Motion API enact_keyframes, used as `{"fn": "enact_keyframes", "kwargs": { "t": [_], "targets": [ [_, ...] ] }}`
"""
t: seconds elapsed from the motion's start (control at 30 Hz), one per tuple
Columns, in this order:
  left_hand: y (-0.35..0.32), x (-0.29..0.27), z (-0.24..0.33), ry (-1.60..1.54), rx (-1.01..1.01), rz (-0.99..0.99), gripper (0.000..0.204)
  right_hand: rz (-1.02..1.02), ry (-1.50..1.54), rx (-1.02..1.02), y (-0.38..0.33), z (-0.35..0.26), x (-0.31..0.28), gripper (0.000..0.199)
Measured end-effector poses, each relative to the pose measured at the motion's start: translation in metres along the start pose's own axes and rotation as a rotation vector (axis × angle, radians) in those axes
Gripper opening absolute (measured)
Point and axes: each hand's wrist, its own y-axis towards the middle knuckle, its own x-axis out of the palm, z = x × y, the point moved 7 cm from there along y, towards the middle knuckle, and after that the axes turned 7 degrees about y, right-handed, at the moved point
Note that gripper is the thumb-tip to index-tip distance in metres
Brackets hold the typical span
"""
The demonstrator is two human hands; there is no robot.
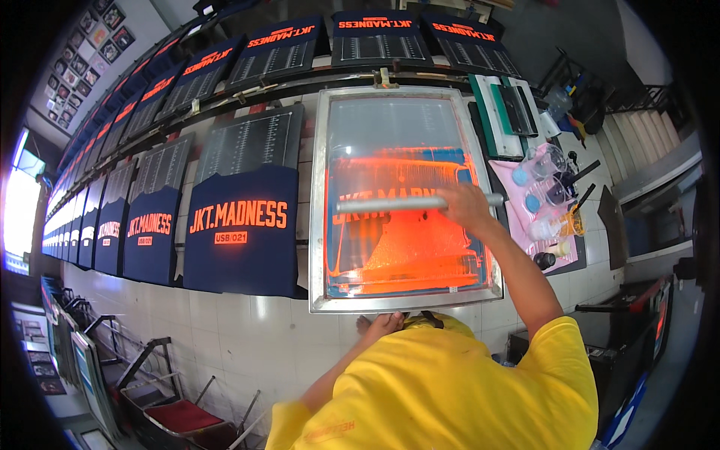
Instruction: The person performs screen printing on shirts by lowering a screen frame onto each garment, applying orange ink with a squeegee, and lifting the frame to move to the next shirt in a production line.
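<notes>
A metal-framed printing screen [324, 225] lies flat on the long table, smeared with bright orange ink [409, 247]. My right hand [465, 206] grips the grey bar handle of a squeegee [382, 203] that lies across the middle of the screen. My left hand [382, 326] rests on the near edge of the frame, fingers spread, holding nothing. A dark blue shirt [240, 225] with orange lettering lies just left of the screen.
More dark blue printed shirts [146, 232] run in rows down the table to the left and along the far side. A pink cloth [517, 217] at right holds clear plastic cups and ink pots. Metal stands and framed screens [97, 367] sit on the floor at lower left.
</notes>
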Motion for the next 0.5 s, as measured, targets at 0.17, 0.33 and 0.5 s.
{"fn": "enact_keyframes", "kwargs": {
  "t": [0.17,0.33,0.5],
  "targets": [
    [0.0,-0.002,0.003,-0.036,-0.012,0.014,0.04,0.011,0.071,-0.036,0.054,0.03,0.001,0.021],
    [0.003,0.002,-0.011,-0.14,0.058,0.007,0.036,0.019,0.062,-0.051,0.079,0.05,0.018,0.022],
    [0.019,0.002,-0.03,-0.213,0.217,-0.097,0.037,-0.117,0.023,0.01,0.079,0.045,0.022,0.025]
  ]
}}
